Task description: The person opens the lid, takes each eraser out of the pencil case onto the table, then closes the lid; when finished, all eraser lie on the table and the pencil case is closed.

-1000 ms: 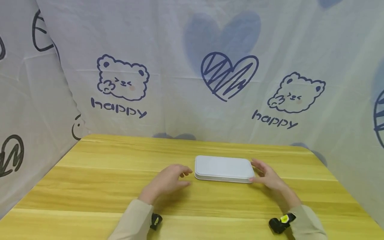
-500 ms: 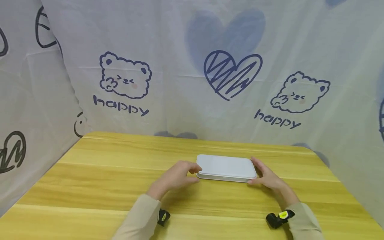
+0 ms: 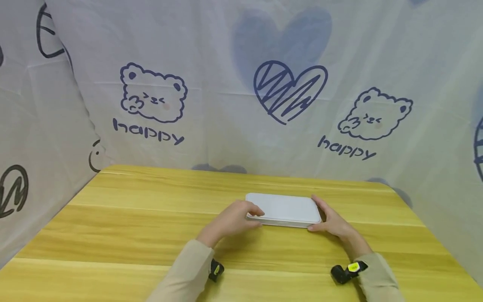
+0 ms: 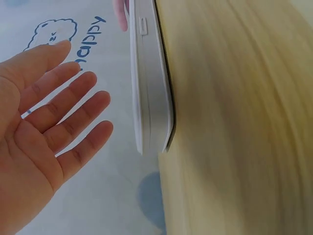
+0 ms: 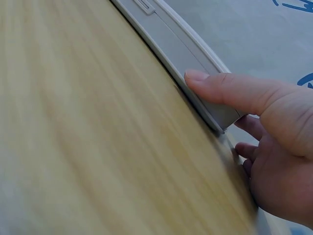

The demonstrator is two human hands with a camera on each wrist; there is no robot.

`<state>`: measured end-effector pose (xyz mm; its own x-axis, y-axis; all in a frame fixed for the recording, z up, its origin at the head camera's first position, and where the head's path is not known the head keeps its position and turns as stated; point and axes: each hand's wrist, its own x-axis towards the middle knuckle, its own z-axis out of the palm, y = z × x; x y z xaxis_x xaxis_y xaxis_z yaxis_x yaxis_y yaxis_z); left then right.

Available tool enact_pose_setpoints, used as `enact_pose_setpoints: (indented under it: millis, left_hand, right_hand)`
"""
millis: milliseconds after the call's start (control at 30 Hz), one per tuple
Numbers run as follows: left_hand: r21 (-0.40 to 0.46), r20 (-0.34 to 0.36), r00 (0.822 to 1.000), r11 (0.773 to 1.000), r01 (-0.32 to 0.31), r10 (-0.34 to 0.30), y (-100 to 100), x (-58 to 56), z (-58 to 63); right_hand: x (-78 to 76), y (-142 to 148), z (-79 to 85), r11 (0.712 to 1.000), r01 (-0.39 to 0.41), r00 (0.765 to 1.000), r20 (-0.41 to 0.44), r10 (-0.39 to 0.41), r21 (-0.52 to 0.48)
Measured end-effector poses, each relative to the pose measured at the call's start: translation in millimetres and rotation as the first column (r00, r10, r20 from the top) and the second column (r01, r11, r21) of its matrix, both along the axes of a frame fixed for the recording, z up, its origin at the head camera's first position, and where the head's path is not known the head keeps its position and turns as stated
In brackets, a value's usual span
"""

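A flat white case [image 3: 284,208] with rounded corners lies on the wooden table. Along its front side is a small raised rectangular tab [image 4: 143,26], seen in the left wrist view. My right hand [image 3: 336,222] grips the case's right end, the thumb [image 5: 215,87] against the front side and the other fingers round behind the end. Over the left end hovers my left hand [image 3: 235,220]. The left wrist view shows its fingers [image 4: 73,120] fairly straight and spread, apart from the case.
The yellow wood-grain table [image 3: 132,235] reaches back to a pale cloth [image 3: 222,126] printed with bears and hearts. A second stretch of printed cloth [image 3: 41,126] hangs along the left side. Each wrist wears a small black camera [image 3: 341,274].
My left hand has moved right, from beside the case to over its left end. The right hand has closed in around the right end. The case has barely moved.
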<state>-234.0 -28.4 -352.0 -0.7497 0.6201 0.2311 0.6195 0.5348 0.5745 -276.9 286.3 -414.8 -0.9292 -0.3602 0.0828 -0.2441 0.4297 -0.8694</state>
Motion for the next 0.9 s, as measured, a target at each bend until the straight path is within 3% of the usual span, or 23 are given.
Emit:
enact_pose_setpoints:
  millis: [133, 367, 500, 700, 900]
  left_hand:
    - [0.035, 0.015, 1.0, 0.999, 0.009, -0.01, 8, -4.2, -2.1]
    - [0.074, -0.067, 0.998, 0.997, 0.025, -0.02, 26, -15.8, -8.5]
    - [0.083, -0.076, 0.997, 0.996, 0.027, -0.02, 34, -20.9, -11.6]
    - [0.042, -0.057, 0.998, 0.999, 0.019, -0.016, 44, -28.8, -13.8]
    - [-0.063, -0.099, 0.994, 0.997, 0.049, -0.056, 53, -34.6, -13.8]
  right_hand:
    - [-0.4, 0, 0.9, 1.0, 0.008, 1.0, 0.015, -0.008, 0.004]
    - [-1.3, 0, -1.0, 1.0, -0.005, 0.999, 0.033, 0.006, -0.017]
    - [-1.0, 0, -0.4, 1.0, -0.003, 0.999, 0.048, 0.004, -0.017]
    - [1.3, -2, 4.6, 1.0, -0.002, 0.999, 0.052, 0.001, 0.008]
    - [2.6, -3, 4.9, 1.0, 0.007, 0.998, 0.069, -0.007, -0.001]
